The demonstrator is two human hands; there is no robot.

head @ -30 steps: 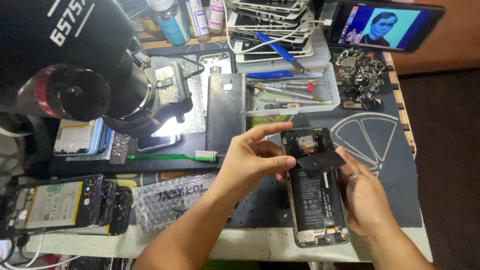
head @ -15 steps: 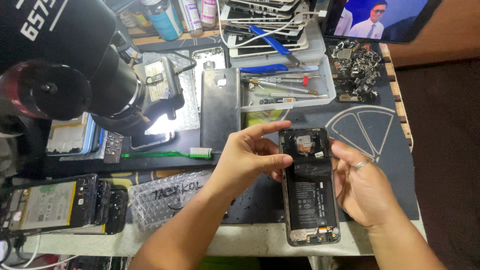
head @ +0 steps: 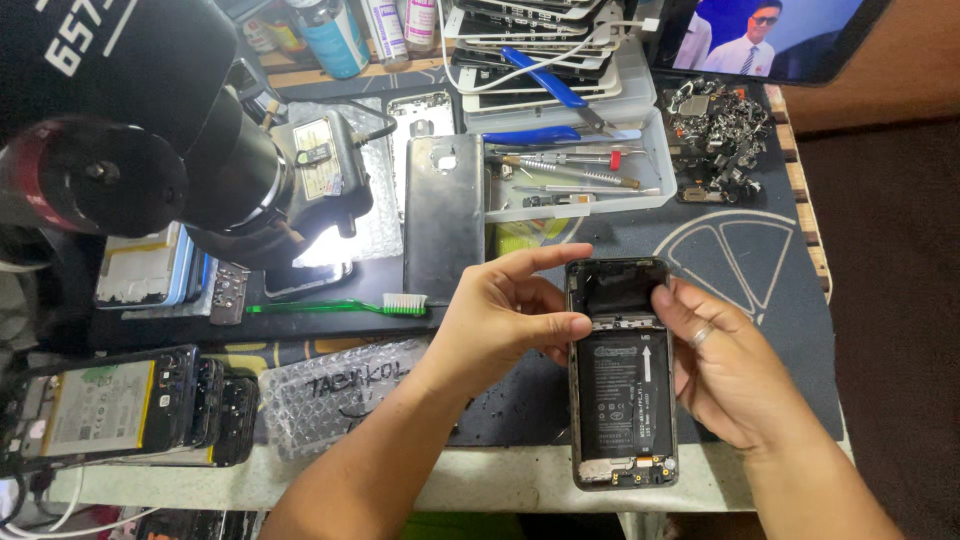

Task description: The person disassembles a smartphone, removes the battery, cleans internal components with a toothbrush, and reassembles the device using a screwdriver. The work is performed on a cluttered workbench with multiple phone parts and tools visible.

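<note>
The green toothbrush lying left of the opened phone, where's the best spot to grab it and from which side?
Judging by its pose, grip the green toothbrush at mid-handle, coming from above with thumb and fingers across its thin width. It lies flat and lengthwise on the dark mat, bristle head toward the left hand, so the bare handle stretch away from the bristles looks easiest.

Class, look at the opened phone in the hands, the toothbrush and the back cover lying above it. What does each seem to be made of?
Phone: dark frame, likely metal or plastic; matte black battery wrap, probably film.
Toothbrush: glossy green plastic handle, white bristles.
Back cover: looks like brushed grey metal with a dull sheen, possibly coated plastic.
</note>
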